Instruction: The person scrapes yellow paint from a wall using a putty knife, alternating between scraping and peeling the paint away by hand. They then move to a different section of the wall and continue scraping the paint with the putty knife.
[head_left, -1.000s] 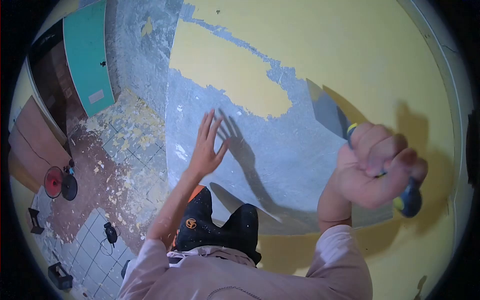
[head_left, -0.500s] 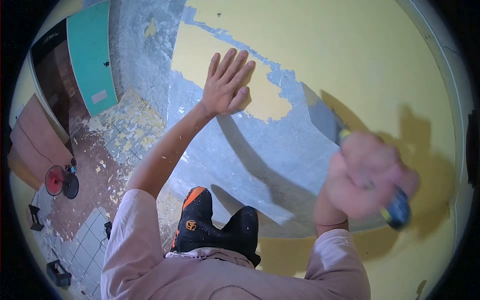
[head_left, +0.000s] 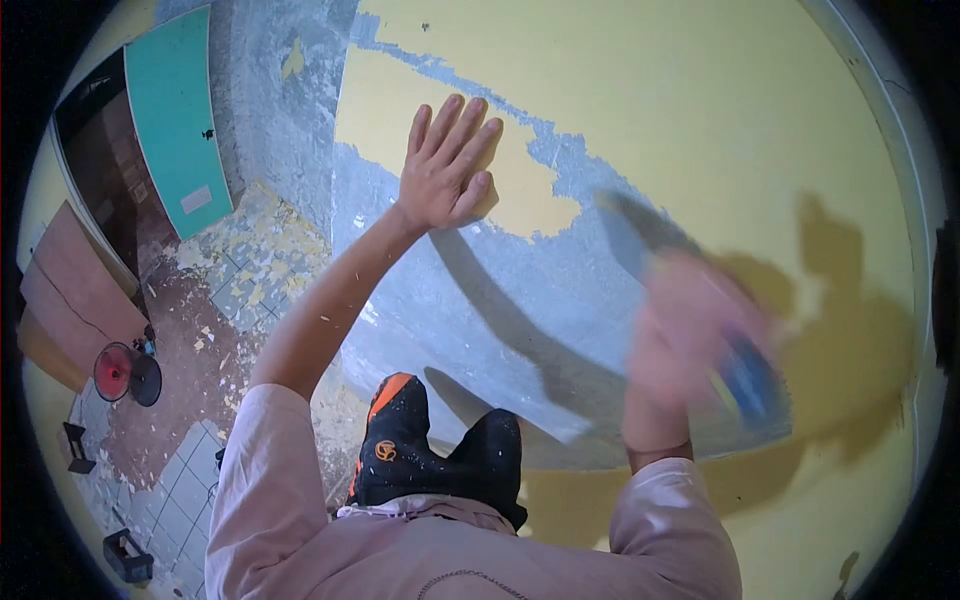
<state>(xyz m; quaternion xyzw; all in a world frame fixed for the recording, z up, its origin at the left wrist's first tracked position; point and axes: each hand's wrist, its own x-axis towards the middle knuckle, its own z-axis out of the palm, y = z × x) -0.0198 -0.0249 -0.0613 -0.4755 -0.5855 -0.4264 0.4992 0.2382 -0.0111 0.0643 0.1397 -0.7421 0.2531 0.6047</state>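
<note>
My left hand lies flat with fingers spread on a leftover patch of yellow paint on the wall. My right hand, smeared by motion, is wrapped round a paint scraper. Its blue and yellow handle end sticks out below the fist, while the blade side points up and left, blurred over the bare wall. Between and below both hands spreads stripped grey concrete, with a ragged edge where it meets the yellow paint above.
Paint flakes litter the tiled floor at the left. A green door stands by a dark doorway. Pinkish boards lean nearby, beside a fan-like red and black object. A dark box-shaped item is lower down.
My right hand has shifted slightly left with the scraper, whose handle end has swung up and left. My left hand remains pressed on the same paint patch.
</note>
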